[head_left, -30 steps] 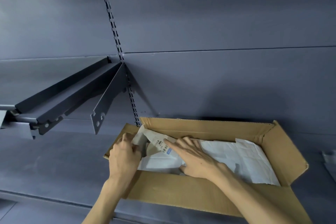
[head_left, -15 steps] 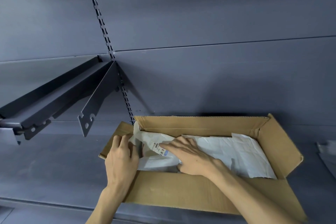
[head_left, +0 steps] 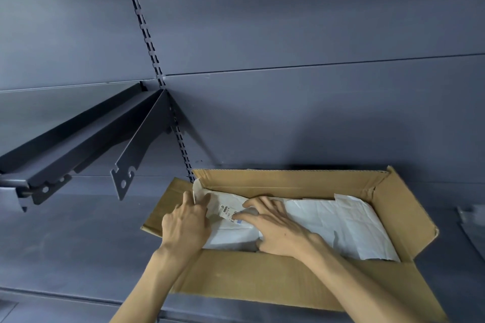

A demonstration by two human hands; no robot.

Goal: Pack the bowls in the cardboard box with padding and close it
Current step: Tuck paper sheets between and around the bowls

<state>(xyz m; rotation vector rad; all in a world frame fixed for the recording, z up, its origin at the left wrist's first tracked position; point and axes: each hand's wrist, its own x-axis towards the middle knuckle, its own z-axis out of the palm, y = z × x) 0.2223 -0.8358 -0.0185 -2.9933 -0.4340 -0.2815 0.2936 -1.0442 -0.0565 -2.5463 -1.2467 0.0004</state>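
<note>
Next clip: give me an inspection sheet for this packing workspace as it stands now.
Surface: dark shelf deck carrying the box.
Job's things: cardboard box, flaps open; white padding paper covers its inside; bowls not visible.
Clutter: pale object at the right edge, unclear.
Grips: left hand flat on the paper's left end; right hand spread flat, pressing the paper.
Cables: nothing seen.
Surroundings: dark back panels, slotted upright, bracketed shelf.

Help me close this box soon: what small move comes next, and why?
Probably tuck the paper's raised left end down inside the box. It stands against the left wall under the left hand, the right hand flattens it, and the flaps are open.
</note>
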